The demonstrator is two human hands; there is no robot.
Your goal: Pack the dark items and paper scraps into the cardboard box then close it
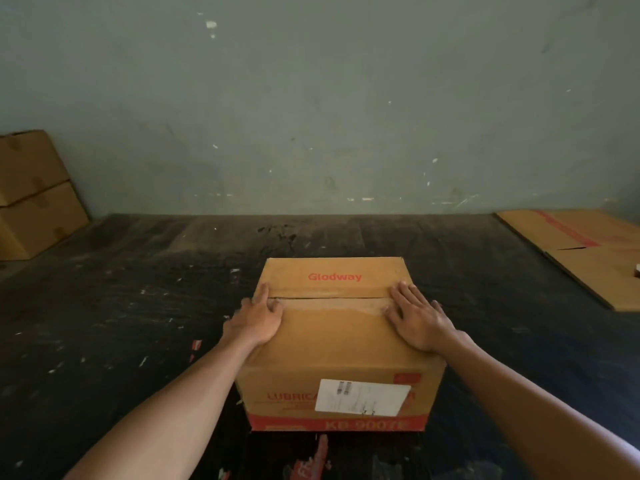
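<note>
The cardboard box (337, 341) sits in the middle of the dark, scuffed bench (121, 306), its top flaps folded down so that they meet along a seam running across the lid. Red lettering reading "Glodway" shows on the far flap, and a white shipping label (362, 396) is stuck to the near side of the box above a red printed band.

Both hands lie flat on the lid, fingers spread and palms down, gripping nothing. The left hand (258, 318) presses at the left end of the seam, its fingertips reaching onto the far flap. The right hand (417, 317) does the same at the right end of the seam.

Beyond the box to the left, two plain cartons (34, 195) are stacked against the grey-green wall (311, 98). Beyond the box to the right, a flattened cardboard sheet (585, 254) lies on the bench. Just in front of the box, at the near edge, a few red and white scraps (308, 465) lie on the dark surface.
</note>
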